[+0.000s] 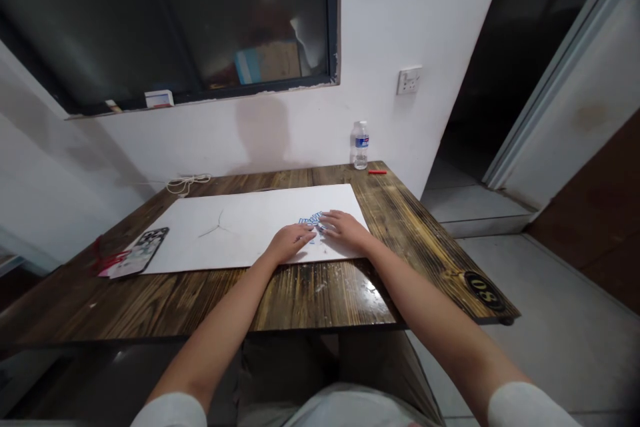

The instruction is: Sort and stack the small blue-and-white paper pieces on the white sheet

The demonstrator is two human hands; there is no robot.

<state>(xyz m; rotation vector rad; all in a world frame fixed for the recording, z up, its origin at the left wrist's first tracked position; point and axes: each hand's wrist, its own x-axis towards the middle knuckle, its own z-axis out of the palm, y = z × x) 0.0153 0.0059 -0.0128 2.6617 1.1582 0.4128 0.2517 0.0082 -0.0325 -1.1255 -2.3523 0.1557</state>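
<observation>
Both hands rest flat, fingers spread, on blue-printed pieces (313, 220) on the right of the white board (225, 230): left hand (291, 241) near, right hand (344, 226) farther. Light, even pressure would best keep them from sliding.

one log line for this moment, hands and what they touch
left hand: flat on white board | right hand: on blue-printed pieces | phone: at board's left edge
</observation>
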